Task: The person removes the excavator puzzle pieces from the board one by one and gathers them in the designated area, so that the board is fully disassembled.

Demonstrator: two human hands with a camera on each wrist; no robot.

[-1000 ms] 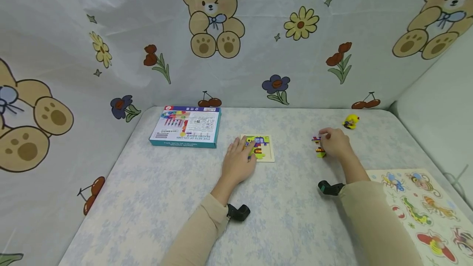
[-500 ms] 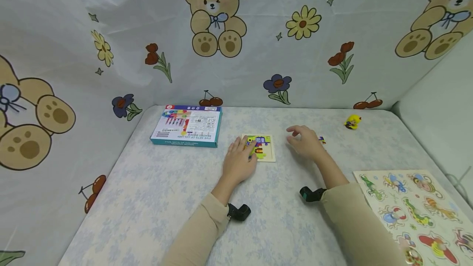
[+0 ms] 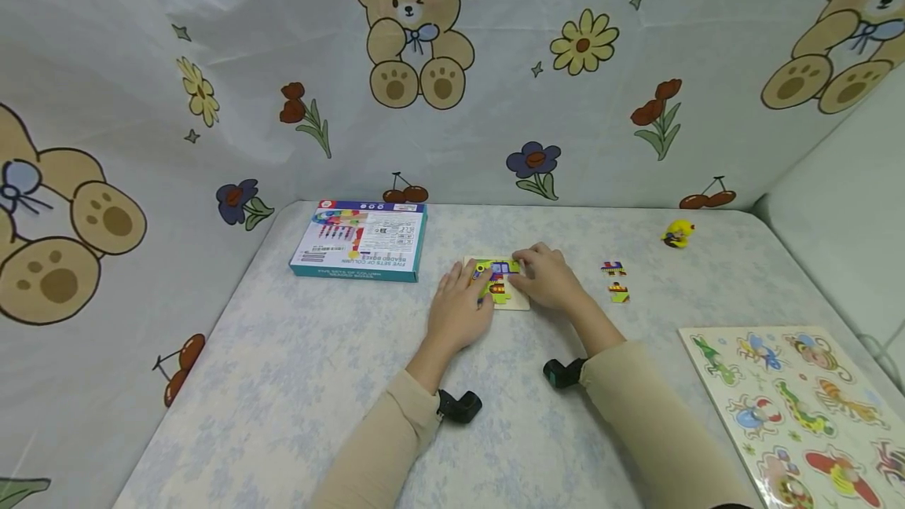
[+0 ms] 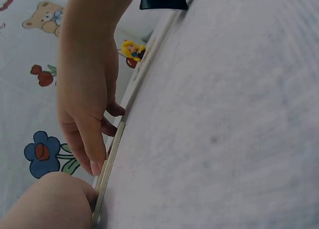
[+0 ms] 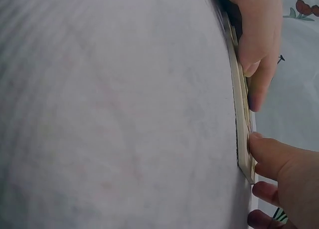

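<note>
A small jigsaw puzzle in a pale wooden tray point(image 3: 519, 302) lies flat mid-table, its pieces green, purple and yellow. My left hand point(image 3: 459, 316) rests across its left part, fingers stretched out and covering some of it. From the right, my right hand point(image 3: 553, 281) touches the puzzle's upper right part with thumb and fingertips. In the right wrist view its thumb point(image 5: 271, 151) is on the puzzle near the tray corner. Whether a piece is under those fingertips is hidden. Two loose puzzle pieces, one purple point(image 3: 613, 268) and one green-red point(image 3: 618, 292), lie further right.
A flat boxed set point(image 3: 357, 242) lies at the back left. Toward the back right sits a little yellow-haired figurine point(image 3: 679, 232). A large board with insect pictures point(image 3: 738, 379) covers the front right. Behind the table hangs a bear-patterned cloth point(image 3: 488, 155).
My right hand has moved left from the loose pieces to the puzzle, uncovering both pieces. The left hand stays on the puzzle.
</note>
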